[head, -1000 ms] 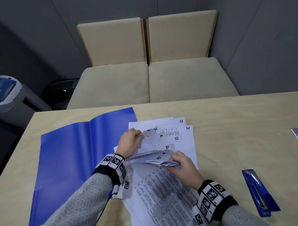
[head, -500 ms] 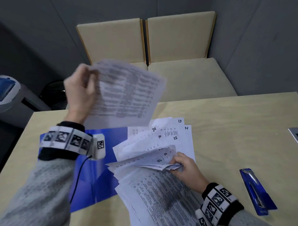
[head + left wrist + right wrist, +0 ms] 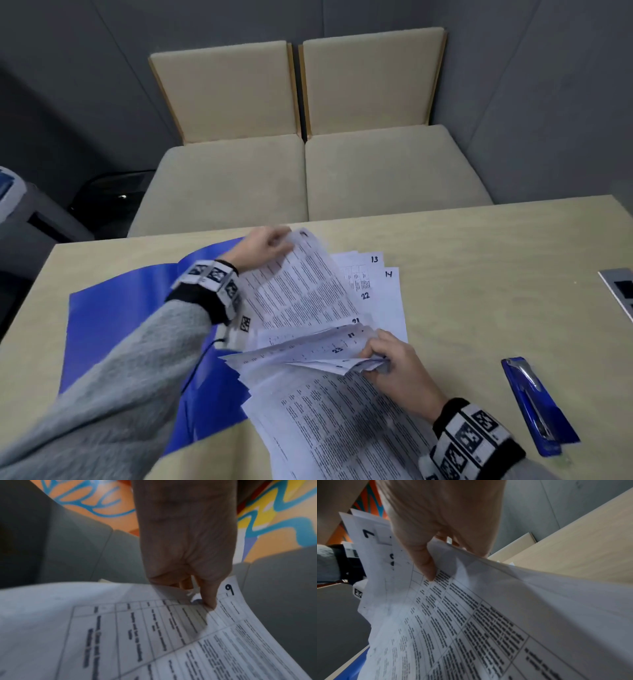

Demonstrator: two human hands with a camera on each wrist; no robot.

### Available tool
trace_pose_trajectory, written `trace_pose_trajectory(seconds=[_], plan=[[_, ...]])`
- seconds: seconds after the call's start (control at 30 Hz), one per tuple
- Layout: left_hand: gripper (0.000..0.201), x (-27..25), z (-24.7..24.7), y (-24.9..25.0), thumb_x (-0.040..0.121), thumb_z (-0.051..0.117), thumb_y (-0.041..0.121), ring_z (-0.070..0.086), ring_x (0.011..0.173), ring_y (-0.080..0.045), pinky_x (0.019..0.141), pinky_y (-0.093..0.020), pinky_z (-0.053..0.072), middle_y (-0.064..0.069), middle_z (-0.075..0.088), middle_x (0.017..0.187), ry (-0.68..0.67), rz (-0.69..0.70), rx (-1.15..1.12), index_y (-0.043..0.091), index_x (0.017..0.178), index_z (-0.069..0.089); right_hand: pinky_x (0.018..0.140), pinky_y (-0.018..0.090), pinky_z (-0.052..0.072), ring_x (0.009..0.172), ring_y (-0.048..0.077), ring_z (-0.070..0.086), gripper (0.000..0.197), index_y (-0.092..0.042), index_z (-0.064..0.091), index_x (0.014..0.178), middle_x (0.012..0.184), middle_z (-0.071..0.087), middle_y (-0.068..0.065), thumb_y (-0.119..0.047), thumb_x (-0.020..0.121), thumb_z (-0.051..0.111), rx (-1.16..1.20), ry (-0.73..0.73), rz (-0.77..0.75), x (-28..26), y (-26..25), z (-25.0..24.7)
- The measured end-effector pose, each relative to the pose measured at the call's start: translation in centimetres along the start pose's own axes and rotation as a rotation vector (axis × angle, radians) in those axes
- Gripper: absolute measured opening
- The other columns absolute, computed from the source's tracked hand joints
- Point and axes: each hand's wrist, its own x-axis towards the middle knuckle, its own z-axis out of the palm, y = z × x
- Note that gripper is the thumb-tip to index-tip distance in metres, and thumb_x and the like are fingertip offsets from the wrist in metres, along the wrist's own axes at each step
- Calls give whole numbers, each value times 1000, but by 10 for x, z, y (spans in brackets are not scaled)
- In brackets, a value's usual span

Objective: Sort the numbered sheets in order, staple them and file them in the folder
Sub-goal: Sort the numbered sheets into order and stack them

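Observation:
A pile of white printed sheets (image 3: 373, 301) with handwritten corner numbers lies spread on the table. My left hand (image 3: 265, 245) pinches the top corner of one sheet (image 3: 301, 291) and holds it over the pile's far part; the left wrist view shows this sheet (image 3: 154, 635) marked 9 under my thumb. My right hand (image 3: 390, 359) grips the lifted corners of several sheets (image 3: 308, 353) near the pile's right edge, with printed pages (image 3: 488, 615) fanned below its fingers. An open blue folder (image 3: 113, 329) lies left of the pile. A blue stapler (image 3: 534, 404) rests at the right.
The light wooden table (image 3: 479, 257) has bare room beyond and right of the papers. A grey device (image 3: 620, 291) sits at the right edge. Two beige chairs (image 3: 308, 164) stand behind the table, and a grey bin (image 3: 20, 212) stands at the far left.
My left hand pulled one sheet out of the pile, raised it high to the left, then brought it back down over the far part of the pile. The right hand kept its grip.

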Motion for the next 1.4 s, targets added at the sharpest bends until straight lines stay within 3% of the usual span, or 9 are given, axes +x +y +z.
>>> trace_pose_trajectory(seconds=[0.07, 0.17, 0.33, 0.53, 0.7, 0.83, 0.93, 1.07, 1.4], plan=[[23, 0, 32, 2, 91, 55, 27, 47, 68, -19, 60, -29, 32, 1, 49, 68, -73, -16, 54, 13, 75, 50, 61, 16, 33, 69, 2, 46, 11, -30, 53, 64, 73, 44, -11, -26, 68, 62, -12, -1, -13, 3, 0, 2], [12, -4, 75, 4, 93, 54, 20, 53, 81, -25, 66, -29, 34, -2, 53, 83, -132, 2, 149, 9, 88, 56, 61, 16, 33, 74, -2, 45, 11, -26, 48, 69, 74, 45, -13, -32, 68, 58, -102, -24, -70, 4, 4, 3], [2, -23, 93, 5, 91, 53, 20, 58, 89, -21, 74, -32, 44, 3, 60, 94, -186, 29, 196, 20, 91, 51, 65, 11, 35, 81, -4, 47, 35, -48, 47, 70, 79, 50, -14, -17, 68, 63, -131, -14, -85, 1, 8, 2], [29, -12, 46, -18, 95, 48, 19, 59, 98, -29, 79, -35, 47, -8, 68, 103, -41, -160, 273, 16, 123, 56, 61, 16, 37, 75, 4, 51, 17, -23, 57, 68, 78, 51, -8, -11, 69, 69, -104, 6, -116, -1, 7, 1], [30, 1, 14, -3, 91, 51, 11, 55, 71, -12, 70, -28, 43, 5, 60, 75, -266, -31, 84, 35, 72, 56, 57, 18, 34, 71, 6, 48, 10, -15, 60, 68, 75, 49, -7, -9, 68, 68, -85, 10, -179, -5, -9, -8], [15, -4, 53, 14, 89, 50, 12, 53, 84, -23, 77, -31, 41, -5, 62, 89, -419, -18, 283, 22, 81, 57, 58, 21, 39, 74, 8, 50, 16, -16, 60, 68, 76, 52, -4, -9, 69, 74, -107, -14, -222, -7, -14, -9], [14, -15, 91, 11, 90, 52, 14, 54, 100, -27, 84, -32, 42, -10, 56, 108, -358, -42, 351, 7, 98, 61, 61, 20, 38, 77, 8, 50, 10, -16, 58, 66, 76, 51, -6, -20, 69, 66, -106, -16, -199, -8, -11, -3], [12, -27, 111, -2, 89, 51, 15, 54, 110, -30, 88, -39, 48, -13, 52, 115, -236, -52, 288, 13, 78, 48, 66, 23, 43, 83, 6, 51, 13, -21, 59, 70, 81, 52, -13, -13, 69, 69, -147, -27, -167, -9, 0, 3], [18, -43, 122, -9, 89, 49, 13, 53, 108, -35, 90, -38, 45, -16, 54, 122, -98, 19, 251, 4, 79, 60, 60, 11, 30, 75, 0, 43, 23, -28, 47, 66, 73, 43, -11, -10, 67, 62, -139, -23, -124, -1, -1, 6]])
